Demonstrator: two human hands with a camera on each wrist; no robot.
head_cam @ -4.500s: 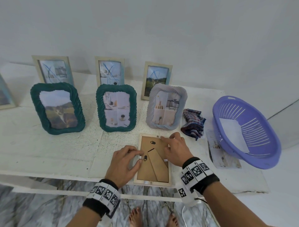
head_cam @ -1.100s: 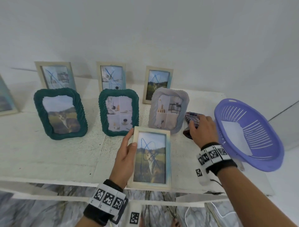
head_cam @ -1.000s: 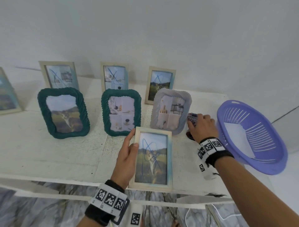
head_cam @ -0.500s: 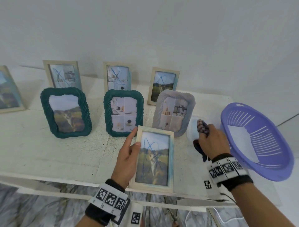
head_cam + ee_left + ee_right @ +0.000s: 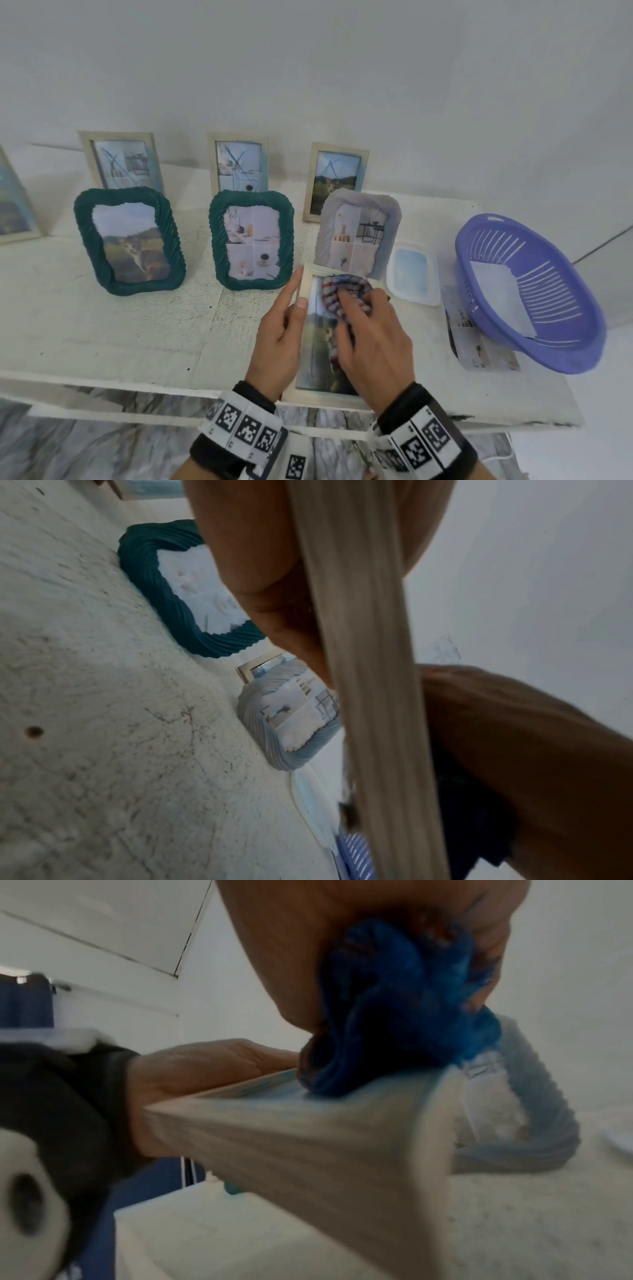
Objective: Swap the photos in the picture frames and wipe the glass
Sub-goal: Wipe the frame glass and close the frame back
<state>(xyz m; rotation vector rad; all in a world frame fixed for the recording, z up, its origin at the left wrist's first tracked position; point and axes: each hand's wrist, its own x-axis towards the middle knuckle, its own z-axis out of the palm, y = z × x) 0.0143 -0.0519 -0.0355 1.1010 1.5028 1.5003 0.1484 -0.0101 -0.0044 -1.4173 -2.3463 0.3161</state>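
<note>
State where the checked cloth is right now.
In the head view, the checked cloth lies bunched under the right hand, on the glass of the wooden frame near the table's front edge.

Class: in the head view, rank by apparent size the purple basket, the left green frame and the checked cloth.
1. purple basket
2. left green frame
3. checked cloth, partly hidden under the right hand

— What sort of room is it?
— A plain pale grey wall [image 5: 342, 68] rises behind a rough, white-painted worktop [image 5: 102, 325] with cracks and chipped edges.
— And underneath?
— A grey-and-white veined marble floor [image 5: 85, 452]. The light is soft and even.
</note>
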